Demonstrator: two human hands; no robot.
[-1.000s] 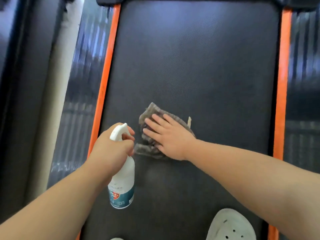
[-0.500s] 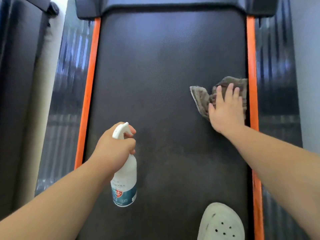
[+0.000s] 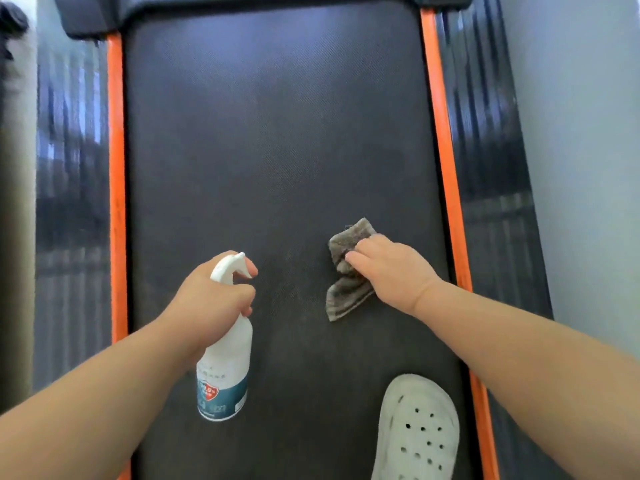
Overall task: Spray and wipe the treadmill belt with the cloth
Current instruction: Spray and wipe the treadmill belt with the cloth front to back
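Two hands on show, and both are busy. The left hand [image 3: 211,292] is clenched round the neck of the white plastic spray bottle with the teal label [image 3: 225,362], index finger hooked at the trigger. The bottle hangs upright above the left half of the dark textured treadmill belt [image 3: 277,150]. Across from it, the right hand [image 3: 391,271] lies palm-down on the crumpled grey-brown cloth [image 3: 346,296], fingers laid over it and pressing rather than pinching. The cloth sits on the belt right of centre, just inside the orange side strip [image 3: 446,188], with one corner poking out above the fingers and a tail trailing below them.

That cloth looks soft, limp and light, so I'd expect it to bunch and roll under a fingertip push. A flat palm over its middle should spread it and give the best contact. The belt's rough weave will likely drag at it, so firm downward pressure matters. By contrast the bottle is stiff, and the neck is the natural hold. A white perforated clog [image 3: 419,431] stands on the belt's near end, close to the wiping zone.
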